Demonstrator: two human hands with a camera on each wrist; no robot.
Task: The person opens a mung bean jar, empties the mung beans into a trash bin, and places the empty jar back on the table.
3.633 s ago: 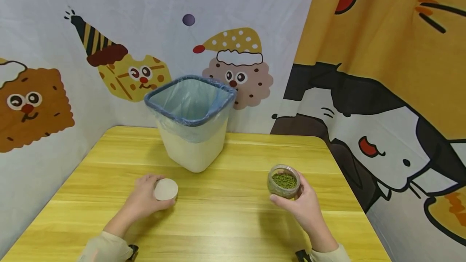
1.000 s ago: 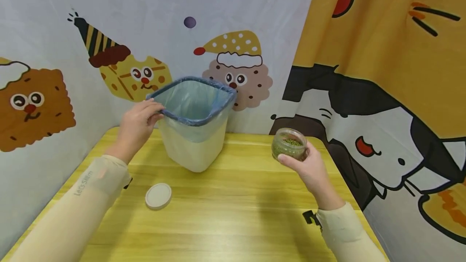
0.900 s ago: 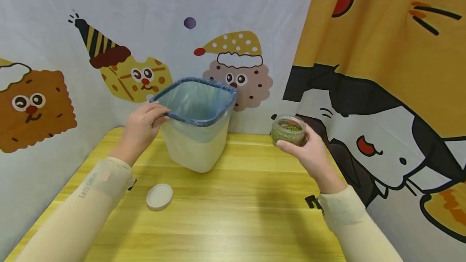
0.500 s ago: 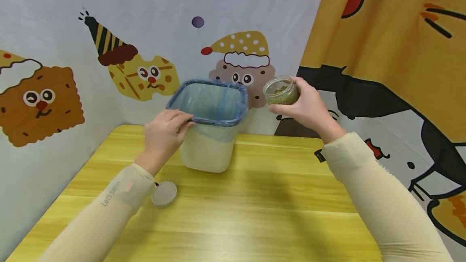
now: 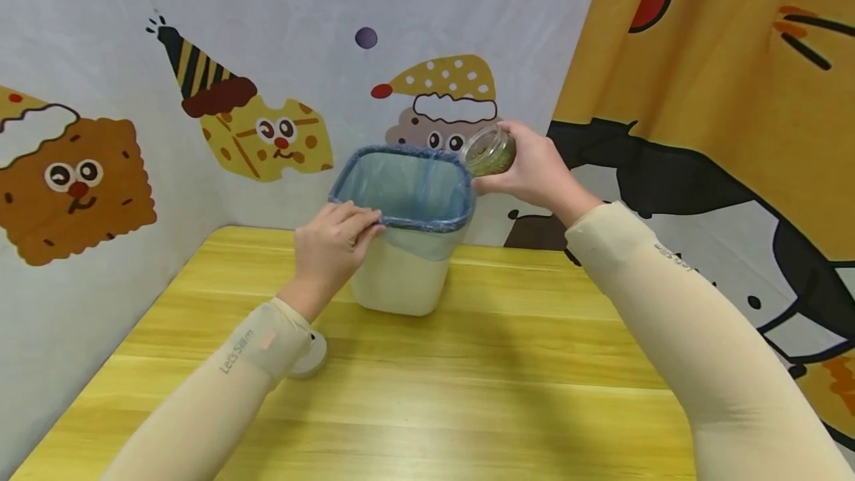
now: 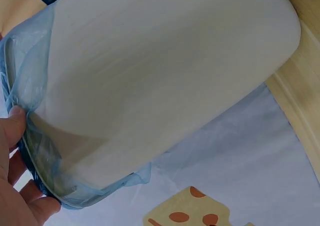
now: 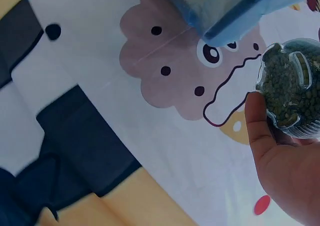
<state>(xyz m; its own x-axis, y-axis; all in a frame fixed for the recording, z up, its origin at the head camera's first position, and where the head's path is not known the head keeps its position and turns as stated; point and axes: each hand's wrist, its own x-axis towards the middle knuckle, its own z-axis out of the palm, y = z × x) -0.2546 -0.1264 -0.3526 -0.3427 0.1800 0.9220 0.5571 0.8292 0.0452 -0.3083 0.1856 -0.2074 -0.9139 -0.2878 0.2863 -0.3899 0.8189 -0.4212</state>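
A white trash can (image 5: 401,273), lined with a translucent blue bag (image 5: 417,223), stands toward the back of the table. My left hand (image 5: 332,247) grips its near-left rim, thumb outside over the bag in the left wrist view. At the can's right rim, my right hand (image 5: 534,169) holds a clear jar (image 5: 490,153) of small green beans, tilted toward the opening. Through the jar's bottom the beans (image 7: 287,86) show in the right wrist view. A round white lid (image 5: 311,357) lies on the table, partly hidden by my left sleeve.
The yellow wood-grain table (image 5: 427,392) runs up to a white cloth wall (image 5: 280,13) printed with cartoon figures. At the right hangs an orange and dark printed curtain (image 5: 721,80).
The lid was put down and my left hand took hold of the can's rim. The can has shifted right, tilting slightly. My right hand raised the jar leftward to the can and tipped it.
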